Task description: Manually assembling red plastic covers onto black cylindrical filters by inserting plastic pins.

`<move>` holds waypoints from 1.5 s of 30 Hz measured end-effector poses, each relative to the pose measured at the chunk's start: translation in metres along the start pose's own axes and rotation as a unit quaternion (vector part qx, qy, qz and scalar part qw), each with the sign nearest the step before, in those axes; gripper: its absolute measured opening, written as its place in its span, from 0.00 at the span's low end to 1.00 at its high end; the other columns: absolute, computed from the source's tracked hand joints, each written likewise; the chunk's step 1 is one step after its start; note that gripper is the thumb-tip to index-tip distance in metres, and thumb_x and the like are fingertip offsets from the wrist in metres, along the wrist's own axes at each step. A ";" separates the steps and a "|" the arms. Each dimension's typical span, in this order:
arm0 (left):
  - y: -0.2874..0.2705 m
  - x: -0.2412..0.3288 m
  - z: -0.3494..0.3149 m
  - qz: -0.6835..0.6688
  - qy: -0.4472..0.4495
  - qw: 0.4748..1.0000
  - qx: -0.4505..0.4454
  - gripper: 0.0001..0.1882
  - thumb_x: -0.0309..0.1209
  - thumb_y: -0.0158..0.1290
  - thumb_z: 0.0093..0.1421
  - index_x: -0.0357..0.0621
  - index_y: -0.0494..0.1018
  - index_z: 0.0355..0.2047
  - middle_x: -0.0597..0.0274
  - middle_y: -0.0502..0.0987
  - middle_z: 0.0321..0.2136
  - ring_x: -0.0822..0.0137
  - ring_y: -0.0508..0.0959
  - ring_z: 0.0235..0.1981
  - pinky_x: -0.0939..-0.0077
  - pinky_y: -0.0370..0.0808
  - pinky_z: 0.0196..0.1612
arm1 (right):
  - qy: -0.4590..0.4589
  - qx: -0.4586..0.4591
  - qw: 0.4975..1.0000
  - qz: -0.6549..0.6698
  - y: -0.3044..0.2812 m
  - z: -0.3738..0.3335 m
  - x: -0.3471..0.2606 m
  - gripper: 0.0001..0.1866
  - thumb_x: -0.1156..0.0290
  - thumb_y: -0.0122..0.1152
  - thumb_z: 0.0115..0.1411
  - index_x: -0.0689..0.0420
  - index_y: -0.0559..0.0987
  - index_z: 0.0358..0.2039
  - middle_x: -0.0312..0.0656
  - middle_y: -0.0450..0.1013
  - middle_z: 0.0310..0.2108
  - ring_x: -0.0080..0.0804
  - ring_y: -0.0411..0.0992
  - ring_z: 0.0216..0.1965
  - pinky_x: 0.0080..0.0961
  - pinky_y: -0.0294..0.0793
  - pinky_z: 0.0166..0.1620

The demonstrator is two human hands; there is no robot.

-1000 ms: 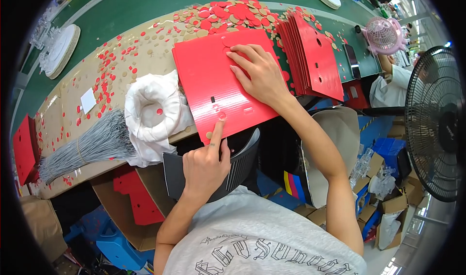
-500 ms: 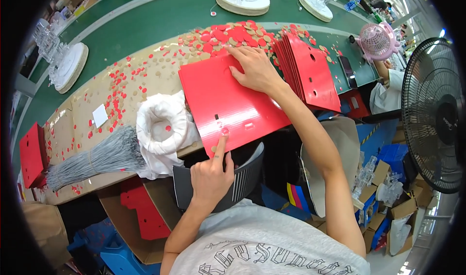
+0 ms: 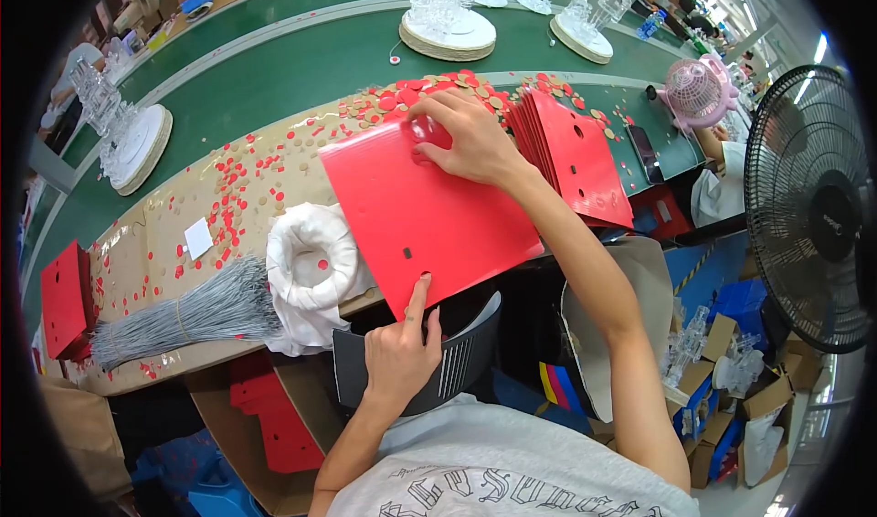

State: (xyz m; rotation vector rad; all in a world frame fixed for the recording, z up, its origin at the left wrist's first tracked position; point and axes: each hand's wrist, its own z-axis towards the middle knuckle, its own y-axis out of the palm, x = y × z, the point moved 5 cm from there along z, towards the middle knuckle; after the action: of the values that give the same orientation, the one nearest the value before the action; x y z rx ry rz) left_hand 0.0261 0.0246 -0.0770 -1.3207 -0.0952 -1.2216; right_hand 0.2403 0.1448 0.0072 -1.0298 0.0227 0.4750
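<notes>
A flat glossy red cardboard sheet [image 3: 448,216] lies tilted in front of me, its near edge out past the table. My left hand [image 3: 402,343] is at that near edge, index finger stretched to a small round hole, thumb apart, other fingers curled; it grips nothing. A dark rectangular slot [image 3: 407,253] shows beside that fingertip. At the sheet's far edge my right hand [image 3: 470,138] is curled over it, thumb on the top face, a shiny rounded red patch between thumb and fingers. Right of it leans a stack of similar red sheets [image 3: 580,161] with cut-out holes.
Loose red and tan discs [image 3: 402,97] litter the brown-covered table. Left are a white cloth-wrapped ring [image 3: 315,257], a bundle of grey wires [image 3: 192,311] and more red sheets [image 3: 66,298]. A black fan [image 3: 813,206] stands right, a phone [image 3: 644,154] near it. Clear ornaments on round bases [image 3: 448,37] stand behind.
My left index fingertip, earlier over a reddish round spot, now sits at a dark hole there. My right hand's fingers have curled more over the far edge. The view has shifted slightly.
</notes>
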 end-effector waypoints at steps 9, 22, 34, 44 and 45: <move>-0.021 0.012 -0.007 -0.011 0.046 0.998 0.046 0.30 0.20 0.60 0.54 0.33 0.71 0.59 0.67 0.62 0.05 0.69 0.64 0.05 0.73 0.62 0.13 | -0.080 0.106 0.991 0.025 -0.031 0.014 -0.036 0.16 0.74 0.70 0.47 0.55 0.79 0.38 0.38 0.76 0.42 0.39 0.75 0.46 0.35 0.74 0.52; -0.030 0.045 -0.011 -0.119 0.128 0.982 0.069 0.24 0.12 0.58 0.50 0.27 0.76 0.50 0.69 0.62 0.08 0.74 0.62 0.07 0.82 0.58 0.15 | -0.021 0.315 0.936 -0.157 -0.187 0.020 -0.022 0.19 0.81 0.67 0.49 0.60 0.76 0.43 0.48 0.79 0.38 0.37 0.79 0.39 0.29 0.77 0.42; -0.026 0.042 -0.010 -0.144 0.097 0.983 0.053 0.19 0.12 0.56 0.51 0.34 0.80 0.45 0.67 0.65 0.09 0.75 0.64 0.08 0.81 0.60 0.16 | 0.335 0.062 0.938 0.059 -0.150 -0.115 0.201 0.13 0.64 0.70 0.57 0.57 0.84 0.40 0.36 0.81 0.33 0.20 0.75 0.24 0.22 0.77 0.28; -0.025 0.036 -0.010 -0.140 0.068 0.987 0.041 0.17 0.13 0.56 0.53 0.35 0.80 0.43 0.67 0.66 0.10 0.76 0.64 0.09 0.82 0.59 0.16 | 0.332 0.026 0.941 0.062 -0.110 -0.137 0.210 0.12 0.73 0.67 0.55 0.61 0.81 0.40 0.39 0.81 0.34 0.24 0.78 0.31 0.26 0.80 0.40; -0.024 0.037 -0.009 -0.140 0.069 0.987 0.040 0.17 0.13 0.56 0.53 0.35 0.80 0.43 0.67 0.66 0.10 0.76 0.64 0.09 0.82 0.59 0.16 | 0.329 0.018 0.943 0.048 -0.109 -0.138 0.212 0.12 0.73 0.67 0.55 0.61 0.81 0.40 0.39 0.80 0.34 0.23 0.78 0.31 0.25 0.80 0.40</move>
State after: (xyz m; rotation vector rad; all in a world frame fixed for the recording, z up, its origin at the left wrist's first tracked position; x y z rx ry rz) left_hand 0.0203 0.0009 -0.0394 -1.1746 -0.2351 -1.5288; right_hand 0.5012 0.0626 -0.0262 -1.1160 0.6775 0.1983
